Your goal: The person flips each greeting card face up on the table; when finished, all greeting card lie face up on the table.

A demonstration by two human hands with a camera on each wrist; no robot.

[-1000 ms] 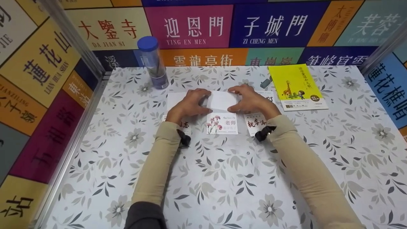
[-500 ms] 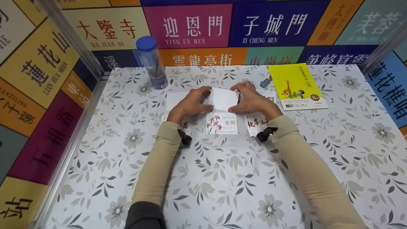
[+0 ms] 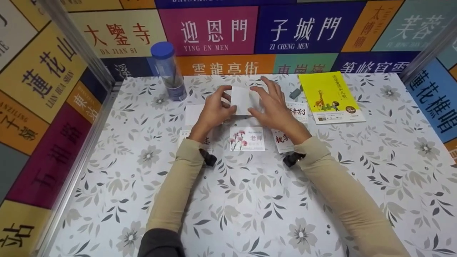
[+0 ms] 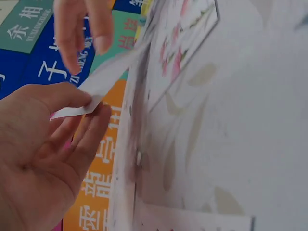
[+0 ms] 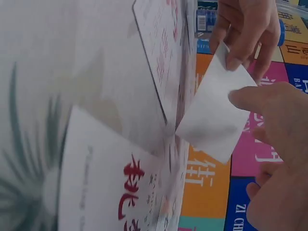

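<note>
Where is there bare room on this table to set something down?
Bare cloth runs near the person, below the flower card, and along the right of the yellow book. It is crowded mid-table, where both hands hold a white paper above the cards.

Head camera sitting high, looking down and forward over whole table [image 3: 250, 200], both arms coming in from 6 o'clock, wall at 12 o'clock. Left wrist camera sitting very near left hand [image 4: 43, 159], looking along tabletop. Right wrist camera sitting just as near right hand [image 5: 279, 144]. All three showing same white card [image 3: 244, 100] between hands.
</note>
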